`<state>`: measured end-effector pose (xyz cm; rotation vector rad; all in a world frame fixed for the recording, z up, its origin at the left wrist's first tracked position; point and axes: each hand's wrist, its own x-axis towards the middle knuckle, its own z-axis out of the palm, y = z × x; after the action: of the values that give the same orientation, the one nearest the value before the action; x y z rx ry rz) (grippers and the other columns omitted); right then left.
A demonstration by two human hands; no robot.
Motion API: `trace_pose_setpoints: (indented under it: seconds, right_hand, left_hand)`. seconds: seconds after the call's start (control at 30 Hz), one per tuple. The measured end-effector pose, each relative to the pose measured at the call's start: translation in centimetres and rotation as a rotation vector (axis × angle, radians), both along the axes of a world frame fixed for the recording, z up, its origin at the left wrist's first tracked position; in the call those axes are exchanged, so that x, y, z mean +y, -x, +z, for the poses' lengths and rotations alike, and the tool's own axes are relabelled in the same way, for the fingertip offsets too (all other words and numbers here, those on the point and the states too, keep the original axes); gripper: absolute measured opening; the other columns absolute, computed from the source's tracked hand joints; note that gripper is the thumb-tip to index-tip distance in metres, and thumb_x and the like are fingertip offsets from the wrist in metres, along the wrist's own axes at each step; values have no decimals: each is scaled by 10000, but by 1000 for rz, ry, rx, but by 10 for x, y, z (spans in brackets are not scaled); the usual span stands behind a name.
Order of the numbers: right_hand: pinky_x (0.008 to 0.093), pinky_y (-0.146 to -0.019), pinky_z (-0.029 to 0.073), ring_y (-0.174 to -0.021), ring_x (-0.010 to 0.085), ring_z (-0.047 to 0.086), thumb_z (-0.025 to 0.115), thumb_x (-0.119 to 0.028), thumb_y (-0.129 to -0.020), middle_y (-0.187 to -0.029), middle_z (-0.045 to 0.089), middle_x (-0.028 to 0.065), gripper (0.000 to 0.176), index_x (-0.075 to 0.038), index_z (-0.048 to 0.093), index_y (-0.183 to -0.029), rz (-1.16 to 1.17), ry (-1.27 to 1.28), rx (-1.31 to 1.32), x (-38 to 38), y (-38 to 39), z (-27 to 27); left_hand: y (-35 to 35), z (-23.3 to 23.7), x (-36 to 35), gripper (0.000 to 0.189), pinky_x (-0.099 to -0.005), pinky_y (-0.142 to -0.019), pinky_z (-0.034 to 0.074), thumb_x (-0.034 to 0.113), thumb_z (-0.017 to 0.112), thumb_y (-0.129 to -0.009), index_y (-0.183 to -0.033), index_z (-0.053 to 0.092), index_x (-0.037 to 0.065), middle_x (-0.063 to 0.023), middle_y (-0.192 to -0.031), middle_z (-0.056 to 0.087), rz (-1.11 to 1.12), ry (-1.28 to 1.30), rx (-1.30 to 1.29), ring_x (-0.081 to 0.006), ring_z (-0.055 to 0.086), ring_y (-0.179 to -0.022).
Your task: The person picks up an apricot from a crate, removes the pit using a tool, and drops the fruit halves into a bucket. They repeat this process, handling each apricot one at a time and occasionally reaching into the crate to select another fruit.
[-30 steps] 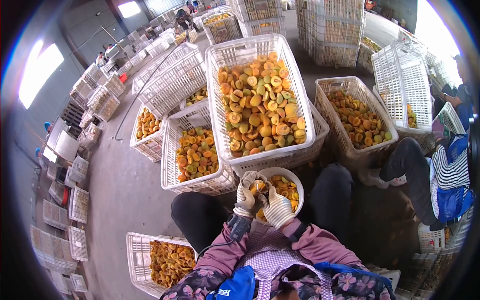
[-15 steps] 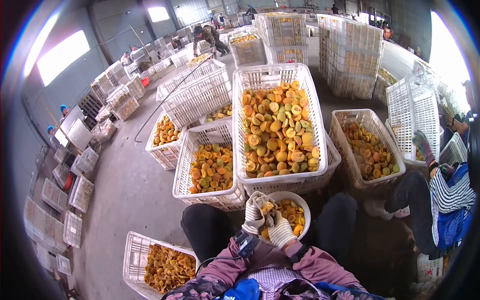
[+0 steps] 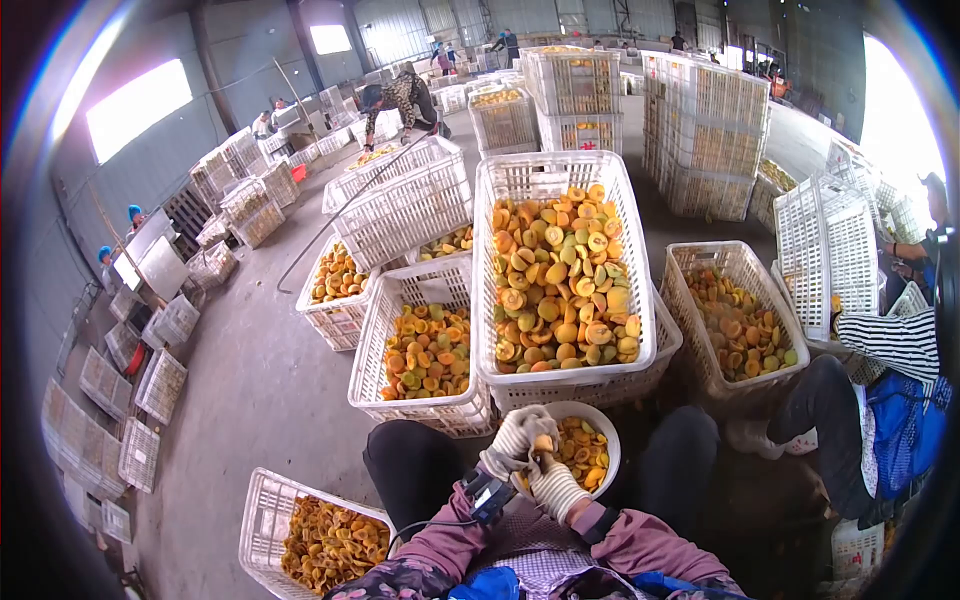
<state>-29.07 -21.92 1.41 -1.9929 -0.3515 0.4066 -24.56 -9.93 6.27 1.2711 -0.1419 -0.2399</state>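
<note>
My left hand point(image 3: 518, 440), in a striped knit glove, is closed around a small orange apricot piece point(image 3: 543, 443). My right hand point(image 3: 558, 484), gloved alike, is closed right against it; what its fingers hold is hidden. Both hands are above the near-left rim of a white bowl point(image 3: 610, 440) of cut apricots point(image 3: 582, 447). Just beyond stands a tall white crate point(image 3: 640, 300) heaped with apricot halves point(image 3: 565, 275). At my lower left is a crate point(image 3: 262, 520) of darker, browned apricot pieces point(image 3: 325, 540).
More apricot crates stand to the left point(image 3: 365, 385) and right point(image 3: 690, 330). Stacked crates point(image 3: 705, 140) rise behind. At the right edge sits a co-worker in a striped sleeve point(image 3: 890, 335); another person point(image 3: 405, 100) bends over crates at the back left.
My hands have turned and drawn closer together, with the apricot piece now pointing up between them. The co-worker's gloved hand on the right has dropped from sight. The view has tilted slightly upward.
</note>
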Motion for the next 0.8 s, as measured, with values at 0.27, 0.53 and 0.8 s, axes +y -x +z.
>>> trace_pose_setpoints:
  seconds: [0.27,0.53,0.8]
  right_hand:
    - [262,-313,234,-349,104,339,505,-574,-835,-486,413,-33,416,-165,532,-760,-50,-641,953,-20,18,53]
    - [265,-354,297,-359,138,390,465,-470,-895,-495,442,-7,373,-139,530,-734,-315,-654,1127,-14,-6,2]
    - [262,-348,338,-357,121,379,460,-407,-915,-508,429,-20,314,-121,498,-791,-249,-729,1028,-16,-9,9]
  left_hand:
    - [-12,20,23,372,-325,-781,467,358,484,-879,-1043,526,26,-105,-961,571,319,616,-7,-233,561,-863]
    - [-172,-50,54,436,-378,-874,449,348,384,-917,-1197,517,41,-97,-1091,604,122,-993,-468,-269,564,-1011]
    - [-196,-5,2,414,-386,-884,454,332,541,-789,-1105,623,77,-140,-1183,570,-183,-1706,110,-296,566,-1065]
